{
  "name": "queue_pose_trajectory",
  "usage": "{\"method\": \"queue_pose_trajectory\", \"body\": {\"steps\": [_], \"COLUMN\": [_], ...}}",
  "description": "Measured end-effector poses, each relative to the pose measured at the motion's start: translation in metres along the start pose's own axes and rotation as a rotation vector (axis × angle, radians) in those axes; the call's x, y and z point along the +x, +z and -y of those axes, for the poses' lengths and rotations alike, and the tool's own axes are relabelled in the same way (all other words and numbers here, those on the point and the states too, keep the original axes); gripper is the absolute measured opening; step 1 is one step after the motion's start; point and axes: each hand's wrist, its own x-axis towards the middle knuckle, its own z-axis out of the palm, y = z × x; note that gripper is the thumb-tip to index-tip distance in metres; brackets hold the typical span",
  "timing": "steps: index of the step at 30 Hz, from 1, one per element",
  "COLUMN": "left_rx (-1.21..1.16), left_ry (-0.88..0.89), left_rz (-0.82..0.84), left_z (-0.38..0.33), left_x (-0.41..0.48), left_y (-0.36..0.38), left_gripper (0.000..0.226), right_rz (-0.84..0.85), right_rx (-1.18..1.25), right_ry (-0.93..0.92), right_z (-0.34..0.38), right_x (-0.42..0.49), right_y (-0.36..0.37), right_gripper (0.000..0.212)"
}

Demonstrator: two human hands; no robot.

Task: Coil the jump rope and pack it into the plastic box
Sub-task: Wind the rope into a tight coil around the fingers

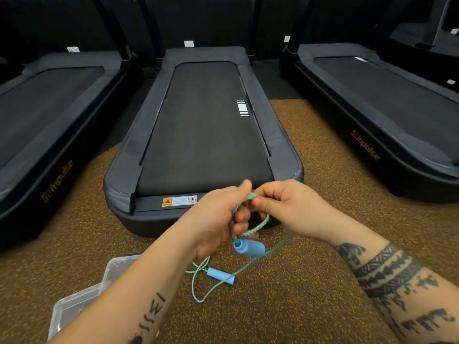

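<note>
The jump rope (258, 228) is a green and blue braided cord with two light blue handles. My left hand (218, 219) pinches the cord near its top, and my right hand (285, 207) pinches the same stretch just to the right. A small loop hangs between them. One handle (249, 248) dangles under my hands. The other handle (221, 275) lies on the floor with loose cord around it. The clear plastic box (74, 306) sits at the lower left, partly hidden by my left forearm.
A dark treadmill (203, 125) stands straight ahead, its rear end close beyond my hands. Two more treadmills (387, 115) flank it on either side. The floor (310, 281) is brown speckled rubber.
</note>
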Motion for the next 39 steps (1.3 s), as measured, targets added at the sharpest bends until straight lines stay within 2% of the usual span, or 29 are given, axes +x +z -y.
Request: {"method": "queue_pose_trajectory", "body": {"steps": [3, 5, 7, 9, 12, 14, 19, 24, 30, 35, 39], "left_rx": [0.297, 0.319, 0.159, -0.111, -0.374, -0.485, -0.633, -0.558, -0.498, -0.488, -0.568], "left_ry": [-0.008, 0.054, 0.139, 0.188, 0.214, 0.209, 0.250, 0.224, 0.349, 0.294, 0.289], "left_rz": [0.027, -0.025, -0.134, -0.239, -0.324, -0.386, -0.475, -0.535, -0.504, -0.515, -0.446], "left_z": [-0.001, -0.003, -0.006, -0.009, -0.007, -0.005, -0.006, -0.002, -0.006, -0.006, -0.008], "left_x": [-0.001, -0.001, 0.000, 0.002, 0.006, 0.008, 0.016, 0.018, 0.012, 0.008, 0.006], "left_y": [-0.006, -0.006, -0.002, 0.002, 0.003, 0.002, -0.010, -0.006, -0.012, -0.011, -0.007], "left_gripper": [0.029, 0.027, 0.028, 0.032, 0.035, 0.036, 0.035, 0.037, 0.032, 0.026, 0.006], "right_rz": [0.049, 0.035, 0.031, 0.009, -0.133, -0.175, -0.186, -0.135, -0.222, -0.196, -0.179], "right_rx": [-0.164, -0.110, 0.027, 0.250, 0.630, 0.694, 0.361, 0.024, -0.059, -0.106, -0.146], "right_ry": [-0.010, -0.017, -0.025, -0.004, 0.079, 0.126, 0.173, 0.143, 0.180, 0.155, 0.146], "right_z": [0.003, -0.001, -0.005, -0.006, 0.000, 0.001, -0.008, -0.010, -0.005, -0.001, 0.003], "right_x": [-0.003, -0.003, -0.002, -0.003, -0.005, -0.004, -0.006, -0.009, -0.004, -0.008, -0.010], "right_y": [-0.002, -0.001, 0.008, 0.028, 0.058, 0.072, 0.091, 0.089, 0.063, 0.056, 0.058], "right_gripper": [0.015, 0.020, 0.028, 0.032, 0.031, 0.029, 0.027, 0.029, 0.027, 0.025, 0.029]}}
